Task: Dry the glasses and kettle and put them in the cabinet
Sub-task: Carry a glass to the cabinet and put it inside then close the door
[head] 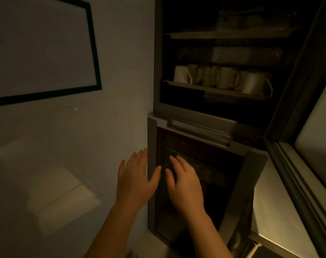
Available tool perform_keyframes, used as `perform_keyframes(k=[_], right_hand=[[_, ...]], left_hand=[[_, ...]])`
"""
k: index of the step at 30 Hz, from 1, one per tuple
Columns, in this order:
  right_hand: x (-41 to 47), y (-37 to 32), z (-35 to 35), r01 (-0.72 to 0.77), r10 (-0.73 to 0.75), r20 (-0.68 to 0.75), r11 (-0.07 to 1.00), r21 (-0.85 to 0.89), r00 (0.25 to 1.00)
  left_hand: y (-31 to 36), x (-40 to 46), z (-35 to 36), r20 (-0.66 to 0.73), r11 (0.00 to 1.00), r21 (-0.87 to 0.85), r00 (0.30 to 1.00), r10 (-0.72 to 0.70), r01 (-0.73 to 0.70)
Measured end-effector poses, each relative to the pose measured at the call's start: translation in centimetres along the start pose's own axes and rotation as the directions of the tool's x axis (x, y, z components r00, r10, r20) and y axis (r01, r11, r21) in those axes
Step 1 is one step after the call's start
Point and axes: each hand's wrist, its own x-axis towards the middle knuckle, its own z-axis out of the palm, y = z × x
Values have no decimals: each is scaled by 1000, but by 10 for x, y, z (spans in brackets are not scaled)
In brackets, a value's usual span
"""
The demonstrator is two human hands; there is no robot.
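A tall grey cabinet (pixel 159 53) stands open in dim light, its upper door (pixel 296 146) swung out to the right. Both my hands are empty with fingers spread. My left hand (pixel 136 180) rests against the left edge of the lower compartment's grey frame (pixel 152 146). My right hand (pixel 184 183) is held flat in front of the dark lower compartment (pixel 205 164). No glasses or kettle are visible; the lower interior is too dark to make out.
Several white mugs (pixel 225 78) sit upside down on a middle shelf (pixel 210 89). An upper shelf (pixel 229 35) holds dim patterned items. A white wall with a black-framed panel (pixel 43 47) lies to the left. A lit surface (pixel 275 211) shows lower right.
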Motion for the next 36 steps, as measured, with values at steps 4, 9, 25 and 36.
perform_keyframes(k=[4, 9, 25, 36], right_hand=[[-15, -8, 4, 48, -50, 59, 998, 35, 997], [-32, -19, 6, 108, -117, 98, 990, 93, 988], [-113, -52, -11, 364, -440, 246, 882, 299, 864], [-207, -54, -58, 453, -629, 401, 768, 452, 666]], left_hand=[[-6, -22, -7, -29, 997, 28, 997, -74, 75], [-13, -54, -23, -80, 983, 68, 983, -166, 172], [25, -188, -80, -307, 855, 175, 852, -424, 488], [104, -304, -120, -405, 668, 226, 692, -597, 709]])
